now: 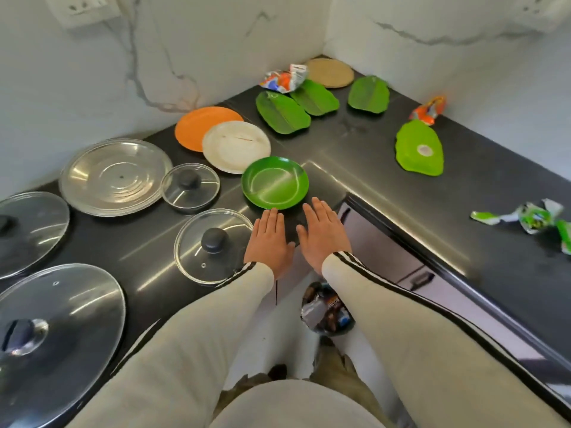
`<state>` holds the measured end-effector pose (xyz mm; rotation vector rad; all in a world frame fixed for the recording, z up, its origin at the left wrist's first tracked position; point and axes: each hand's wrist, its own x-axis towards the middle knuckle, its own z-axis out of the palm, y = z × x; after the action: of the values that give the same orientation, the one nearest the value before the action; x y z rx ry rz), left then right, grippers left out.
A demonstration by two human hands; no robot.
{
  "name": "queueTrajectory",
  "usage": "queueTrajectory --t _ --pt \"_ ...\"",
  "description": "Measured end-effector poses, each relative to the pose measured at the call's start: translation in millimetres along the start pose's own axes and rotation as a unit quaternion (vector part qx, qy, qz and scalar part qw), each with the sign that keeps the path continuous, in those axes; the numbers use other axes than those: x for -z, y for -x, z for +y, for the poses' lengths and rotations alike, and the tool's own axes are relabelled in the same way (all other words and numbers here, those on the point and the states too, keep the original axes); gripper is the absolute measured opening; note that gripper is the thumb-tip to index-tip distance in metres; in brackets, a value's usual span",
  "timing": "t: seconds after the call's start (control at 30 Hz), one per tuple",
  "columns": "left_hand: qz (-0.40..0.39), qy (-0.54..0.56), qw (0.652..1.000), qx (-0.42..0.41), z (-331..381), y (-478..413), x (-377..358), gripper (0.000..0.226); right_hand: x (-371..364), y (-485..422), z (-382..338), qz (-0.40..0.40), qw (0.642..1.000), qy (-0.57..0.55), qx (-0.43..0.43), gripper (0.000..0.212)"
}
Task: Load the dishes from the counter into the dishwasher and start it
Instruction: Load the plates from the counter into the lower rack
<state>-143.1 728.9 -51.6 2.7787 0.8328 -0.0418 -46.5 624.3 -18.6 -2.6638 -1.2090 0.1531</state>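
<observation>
My left hand (270, 239) and my right hand (323, 234) lie flat, palms down, side by side at the inner corner of the dark counter (355, 143), holding nothing. Just beyond the fingertips sits a round green plate (275, 182). Behind it lie a white plate (236, 146) and an orange plate (200, 125). To the left are a steel plate (116, 177), a small glass lid (190, 187) and a larger glass lid (213, 245) beside my left wrist. Several green leaf-shaped plates (282, 112) lie farther back.
Two big glass lids (58, 335) fill the counter's left end. Another leaf plate (420, 149) and crumpled wrappers (531, 219) lie on the right arm of the counter. A round brown mat (330, 72) sits in the far corner. Below the counter edge, a bin with wrappers (326, 310) stands on the floor.
</observation>
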Motion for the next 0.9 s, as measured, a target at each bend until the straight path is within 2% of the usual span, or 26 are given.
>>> queueTrajectory --t 0.27,0.43,0.67,0.77,0.9 --pt "0.061 0.039 0.992 0.103 -2 -55 10 0.073 3 -94 2 0.0 0.995 -0.003 0.104 0.055" --pt "0.076 0.039 0.979 0.184 -10 -91 27 0.072 15 -155 9 0.002 0.99 -0.038 0.137 0.054" --pt "0.107 0.065 0.957 0.26 -60 -165 74 0.072 22 -255 -11 -0.075 0.984 -0.08 0.141 0.052" --pt "0.154 0.163 0.92 0.32 -96 -207 94 0.069 17 -295 -26 -0.099 0.981 -0.103 0.132 0.053" --pt "0.193 0.28 0.826 0.45 -151 -258 110 0.064 0 -338 -44 -0.118 0.98 -0.123 0.101 0.054"
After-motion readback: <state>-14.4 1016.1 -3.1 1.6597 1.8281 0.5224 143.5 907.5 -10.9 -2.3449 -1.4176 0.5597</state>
